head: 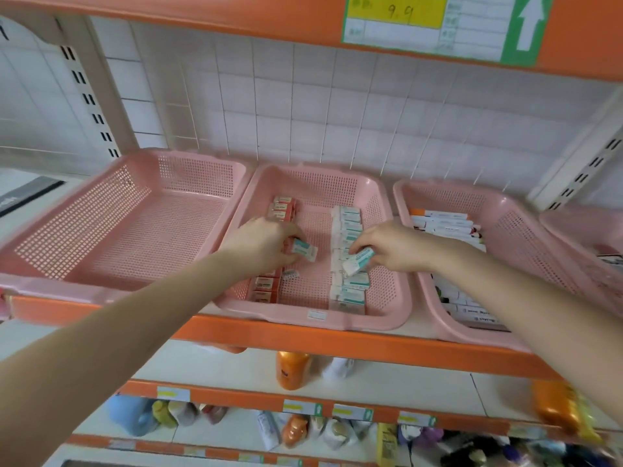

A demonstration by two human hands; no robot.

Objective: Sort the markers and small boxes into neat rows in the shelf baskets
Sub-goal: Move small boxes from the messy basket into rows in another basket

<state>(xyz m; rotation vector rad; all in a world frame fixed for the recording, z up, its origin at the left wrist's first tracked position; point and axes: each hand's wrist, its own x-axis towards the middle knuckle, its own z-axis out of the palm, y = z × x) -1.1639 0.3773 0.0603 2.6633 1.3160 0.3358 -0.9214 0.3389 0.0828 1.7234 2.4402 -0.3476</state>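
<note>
Both my hands are down in the middle basket (305, 321), one of the pink baskets standing side by side on the orange-edged shelf (371, 345). My left hand (266, 241) has its fingers curled round a small teal-and-white box (305, 250), holding it just above the basket floor beside the row of red boxes (282, 207). That row runs along the basket's left side, from the back wall towards the front, and my wrist hides its middle part.

My right hand (394, 246) pinches a second teal-and-white box (357, 261) between thumb and fingertips. This box is tilted, its near end lower, and it hangs right over the row of teal boxes (349, 219) that runs front to back on the right side of the same basket. I cannot tell whether it touches the boxes beneath it. A strip of bare basket floor lies between the two rows.

The left basket (128, 214) shows only its perforated floor and walls. The right basket (505, 214) holds the markers (445, 222), which lie crosswise in a stack along its left side, partly covered by my right forearm. A price label (394, 15) with a yellow field sits on the edge of the shelf above. On the shelf below stands an orange bottle (292, 369), and further down are more bottles, too blurred to make out.
</note>
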